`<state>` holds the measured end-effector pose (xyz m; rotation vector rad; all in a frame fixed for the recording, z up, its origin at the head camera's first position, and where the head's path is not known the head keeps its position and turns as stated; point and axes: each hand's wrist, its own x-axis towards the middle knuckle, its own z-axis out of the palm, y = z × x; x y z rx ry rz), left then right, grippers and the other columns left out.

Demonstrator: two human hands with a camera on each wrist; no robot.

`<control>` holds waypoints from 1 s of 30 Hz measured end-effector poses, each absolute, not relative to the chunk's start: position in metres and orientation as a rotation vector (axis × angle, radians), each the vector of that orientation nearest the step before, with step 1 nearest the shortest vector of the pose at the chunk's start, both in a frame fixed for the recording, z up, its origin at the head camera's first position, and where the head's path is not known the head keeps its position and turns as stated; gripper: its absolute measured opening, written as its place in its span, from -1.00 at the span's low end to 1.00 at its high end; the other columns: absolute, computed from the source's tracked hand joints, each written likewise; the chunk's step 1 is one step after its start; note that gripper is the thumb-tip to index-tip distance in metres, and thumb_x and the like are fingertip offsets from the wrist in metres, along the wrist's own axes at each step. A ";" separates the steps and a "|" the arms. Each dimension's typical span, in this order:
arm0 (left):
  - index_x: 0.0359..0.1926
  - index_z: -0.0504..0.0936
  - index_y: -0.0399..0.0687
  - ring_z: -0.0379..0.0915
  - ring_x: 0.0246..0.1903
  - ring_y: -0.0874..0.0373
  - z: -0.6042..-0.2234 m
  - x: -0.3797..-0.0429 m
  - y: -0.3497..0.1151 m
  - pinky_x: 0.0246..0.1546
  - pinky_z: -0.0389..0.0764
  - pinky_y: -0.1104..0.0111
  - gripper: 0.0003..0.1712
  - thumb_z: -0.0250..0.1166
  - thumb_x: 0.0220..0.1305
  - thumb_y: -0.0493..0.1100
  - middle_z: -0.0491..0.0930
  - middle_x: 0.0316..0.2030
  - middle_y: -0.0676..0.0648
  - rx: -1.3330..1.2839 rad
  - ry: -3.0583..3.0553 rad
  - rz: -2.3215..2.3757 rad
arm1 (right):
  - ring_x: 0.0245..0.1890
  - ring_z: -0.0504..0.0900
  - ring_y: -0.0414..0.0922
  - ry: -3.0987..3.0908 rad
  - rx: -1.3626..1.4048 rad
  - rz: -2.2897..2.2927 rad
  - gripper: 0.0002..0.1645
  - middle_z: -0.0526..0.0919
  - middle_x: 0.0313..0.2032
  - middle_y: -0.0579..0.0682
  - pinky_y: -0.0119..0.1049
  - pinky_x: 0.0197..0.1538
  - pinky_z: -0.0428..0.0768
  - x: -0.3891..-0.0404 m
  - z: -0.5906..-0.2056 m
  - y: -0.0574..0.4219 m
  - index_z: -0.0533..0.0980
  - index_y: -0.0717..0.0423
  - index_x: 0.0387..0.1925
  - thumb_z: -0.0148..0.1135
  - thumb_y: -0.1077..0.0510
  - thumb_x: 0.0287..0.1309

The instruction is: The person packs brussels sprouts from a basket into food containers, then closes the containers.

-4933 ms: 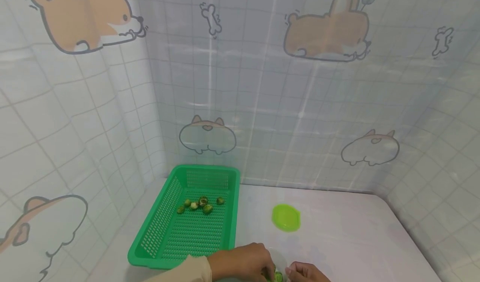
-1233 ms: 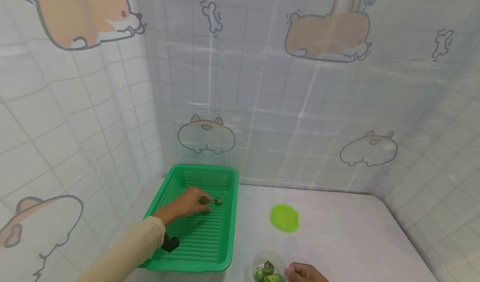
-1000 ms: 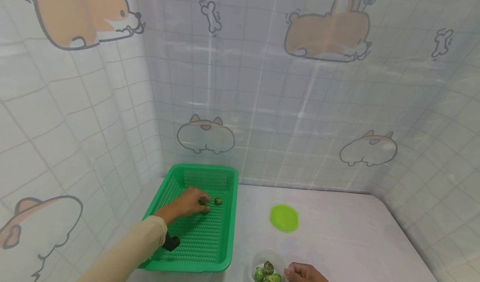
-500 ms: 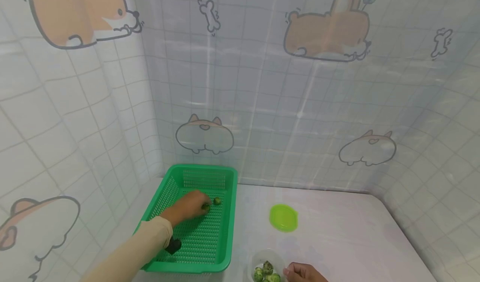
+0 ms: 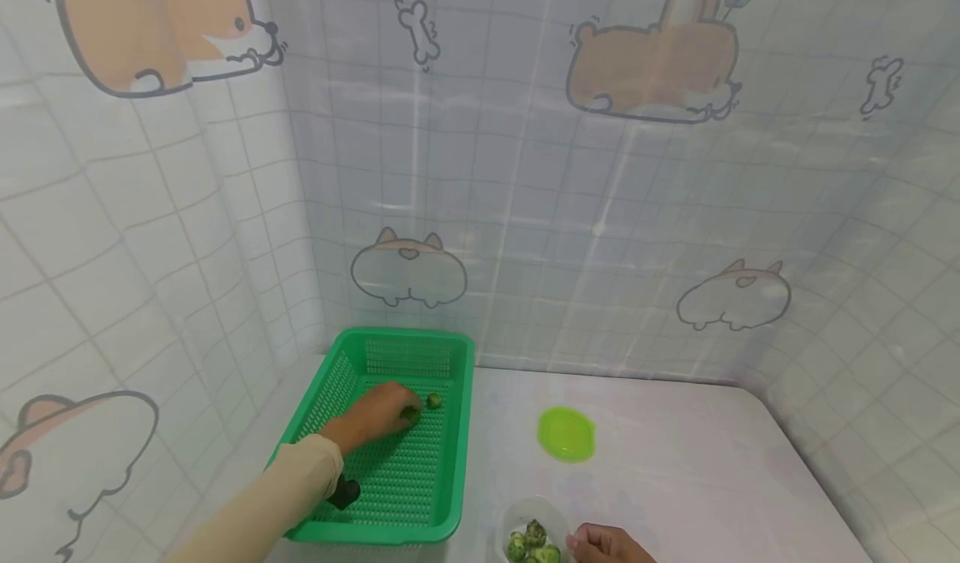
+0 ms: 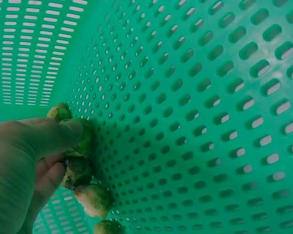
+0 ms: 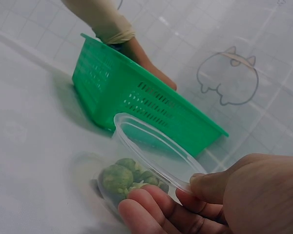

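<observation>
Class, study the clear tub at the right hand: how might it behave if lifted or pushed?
The clear tub looks like thin, see-through plastic, so it would probably flex a little. Its sprouts are roundish, so they may roll inside if pushed. The right hand pinches one side of the rim, so lifting there might tip it.

In the head view the left hand (image 5: 382, 411) hides several of the Brussels sprouts (image 5: 434, 401) in the green basket (image 5: 464, 438), and the black object (image 5: 345, 492) beside the sleeve (image 5: 277, 492) is too dark to identify. The left thumb (image 6: 58, 135) covers part of the pinched sprout (image 6: 86, 141) in the left wrist view, whose bottom edge cuts off the lowest sprout (image 6: 107, 228). The head view's bottom edge crops the plastic cup (image 5: 555, 515) and the right hand (image 5: 609, 543). In the right wrist view, fingers (image 7: 145, 201) mask some sprouts, so their count cannot be told, and the basket's wall hides the left fingertips
</observation>
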<state>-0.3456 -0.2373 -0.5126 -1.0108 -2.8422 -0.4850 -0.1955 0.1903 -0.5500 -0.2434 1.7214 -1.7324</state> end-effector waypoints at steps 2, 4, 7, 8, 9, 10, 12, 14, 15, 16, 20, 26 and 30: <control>-0.51 0.65 -0.04 0.32 -0.49 0.30 -0.512 -0.346 -0.239 -0.44 0.43 0.38 -0.78 0.47 0.10 -0.41 0.63 -0.49 0.09 -1.017 -2.840 -0.503 | -0.71 0.39 -0.36 1.714 -0.250 -1.736 -0.63 0.54 -0.61 -0.18 -0.50 -0.63 0.40 -0.196 -0.550 0.190 0.52 0.11 -0.38 0.01 0.01 0.53; -0.43 0.72 -0.07 0.47 -0.43 0.27 -0.511 -0.345 -0.240 -0.39 0.53 0.35 -0.85 0.47 0.11 -0.40 0.69 -0.42 0.07 -1.012 -2.839 -0.524 | -0.72 0.38 -0.36 1.701 -0.258 -1.742 -0.64 0.53 -0.62 -0.18 -0.49 -0.63 0.39 -0.196 -0.551 0.190 0.52 0.10 -0.39 0.00 0.02 0.53; -0.25 0.78 -0.13 0.64 -0.26 0.15 -0.511 -0.344 -0.244 -0.25 0.65 0.24 -0.84 0.47 0.13 -0.37 0.75 -0.27 0.01 -1.006 -2.834 -0.590 | -0.72 0.37 -0.37 1.684 -0.268 -1.745 -0.64 0.53 -0.62 -0.19 -0.49 -0.63 0.39 -0.197 -0.551 0.191 0.51 0.09 -0.39 -0.01 0.03 0.54; -0.18 0.78 -0.14 0.66 -0.20 0.11 -0.511 -0.343 -0.245 -0.20 0.67 0.21 -0.80 0.47 0.13 -0.36 0.76 -0.21 -0.02 -1.001 -2.836 -0.628 | -0.73 0.37 -0.37 1.679 -0.268 -1.746 -0.64 0.53 -0.62 -0.19 -0.49 -0.63 0.38 -0.197 -0.551 0.191 0.51 0.09 -0.39 -0.01 0.03 0.54; -0.14 0.78 -0.15 0.67 -0.17 0.09 -0.511 -0.342 -0.246 -0.16 0.69 0.20 -0.78 0.47 0.15 -0.35 0.76 -0.18 -0.03 -0.996 -2.839 -0.668 | -0.72 0.37 -0.37 1.675 -0.268 -1.747 -0.64 0.53 -0.61 -0.19 -0.49 -0.63 0.39 -0.198 -0.552 0.191 0.51 0.09 -0.38 -0.01 0.03 0.54; -0.11 0.78 -0.16 0.67 -0.15 0.07 -0.511 -0.342 -0.247 -0.14 0.69 0.19 -0.76 0.47 0.16 -0.33 0.76 -0.17 -0.03 -0.993 -2.839 -0.711 | -0.72 0.38 -0.37 1.670 -0.267 -1.749 -0.64 0.54 -0.60 -0.18 -0.49 -0.62 0.39 -0.198 -0.552 0.191 0.52 0.09 -0.38 -0.01 0.02 0.54; -0.07 0.77 -0.19 0.68 -0.13 0.04 -0.510 -0.340 -0.249 -0.11 0.70 0.18 -0.74 0.46 0.19 -0.30 0.76 -0.14 -0.05 -0.977 -2.847 -0.817 | -0.71 0.39 -0.37 1.657 -0.265 -1.753 -0.64 0.57 -0.58 -0.16 -0.49 -0.62 0.41 -0.198 -0.552 0.192 0.52 0.10 -0.37 -0.01 0.02 0.54; -0.05 0.76 -0.20 0.68 -0.12 0.02 -0.509 -0.338 -0.249 -0.11 0.70 0.18 -0.73 0.45 0.21 -0.26 0.76 -0.12 -0.06 -0.949 -2.860 -0.912 | -0.71 0.40 -0.36 1.645 -0.262 -1.757 -0.63 0.60 -0.56 -0.14 -0.49 -0.61 0.42 -0.198 -0.553 0.192 0.52 0.11 -0.36 -0.01 0.01 0.54; -0.03 0.76 -0.19 0.68 -0.11 0.02 -0.508 -0.337 -0.249 -0.09 0.70 0.18 -0.71 0.45 0.22 -0.23 0.75 -0.10 -0.06 -0.925 -2.872 -0.954 | -0.70 0.41 -0.36 1.642 -0.261 -1.759 -0.63 0.62 -0.55 -0.13 -0.49 -0.61 0.43 -0.198 -0.553 0.192 0.52 0.11 -0.36 -0.01 0.01 0.54; -0.02 0.75 -0.19 0.68 -0.09 0.01 -0.506 -0.336 -0.249 -0.08 0.70 0.17 -0.70 0.45 0.23 -0.21 0.75 -0.09 -0.06 -0.904 -2.884 -0.999 | -0.70 0.41 -0.36 1.638 -0.258 -1.760 -0.63 0.63 -0.53 -0.12 -0.49 -0.61 0.43 -0.198 -0.554 0.192 0.52 0.11 -0.36 -0.01 0.00 0.54; 0.02 0.75 -0.10 0.67 -0.03 0.01 -0.500 -0.333 -0.247 -0.02 0.69 0.14 -0.66 0.45 0.25 -0.10 0.74 -0.04 -0.03 -0.830 -2.912 -1.138 | -0.70 0.43 -0.37 1.655 -0.251 -1.755 -0.63 0.65 -0.52 -0.10 -0.50 -0.61 0.44 -0.198 -0.554 0.191 0.52 0.11 -0.36 0.00 0.00 0.53; 0.04 0.75 0.02 0.66 -0.01 0.07 -0.491 -0.326 -0.246 -0.02 0.69 0.18 -0.66 0.44 0.26 -0.03 0.73 -0.01 0.06 -0.833 -2.910 -1.245 | -0.69 0.44 -0.36 1.642 -0.250 -1.756 -0.63 0.66 -0.51 -0.09 -0.50 -0.60 0.46 -0.197 -0.552 0.191 0.51 0.12 -0.36 0.00 0.00 0.53; 0.05 0.74 0.04 0.65 -0.02 0.11 -0.485 -0.320 -0.245 -0.04 0.69 0.23 -0.65 0.44 0.27 -0.02 0.72 0.00 0.08 -0.842 -2.908 -1.310 | -0.69 0.43 -0.36 1.631 -0.248 -1.761 -0.63 0.65 -0.51 -0.09 -0.49 -0.61 0.45 -0.196 -0.552 0.190 0.50 0.11 -0.37 -0.01 0.00 0.54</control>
